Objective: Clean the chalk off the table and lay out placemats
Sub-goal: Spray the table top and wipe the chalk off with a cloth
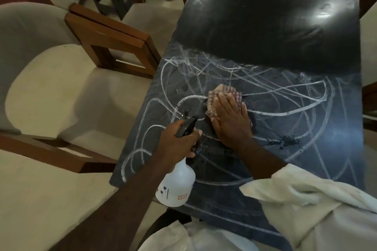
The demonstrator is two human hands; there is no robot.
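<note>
The dark table (285,26) fills most of the view, its long axis running away from the person toward the upper right. The far half looks wiped and glossy, while the near half is covered in looping white chalk marks (285,91). Cream upholstered chairs (51,87) with wooden arms stand along its left side. Near the front left corner the left hand (175,140) wraps its fingers round the black trigger head of a white spray bottle (177,183). The bottle is tilted, base toward the person and nozzle pointing away toward the middle of the table, above a patch of dark droplets. Just beyond the nozzle, the right hand (230,118) presses flat, fingers straight and together, on a checked cloth (222,92) bunched on the chalked surface (it shows no clear long axis). The step in hand appears to be wet wiping of the near half, so cleaning is perhaps halfway and no placemats are in view. The next move likely calls for firm, overlapping strokes of the cloth through the wetted chalk, working toward the near edge.
</note>
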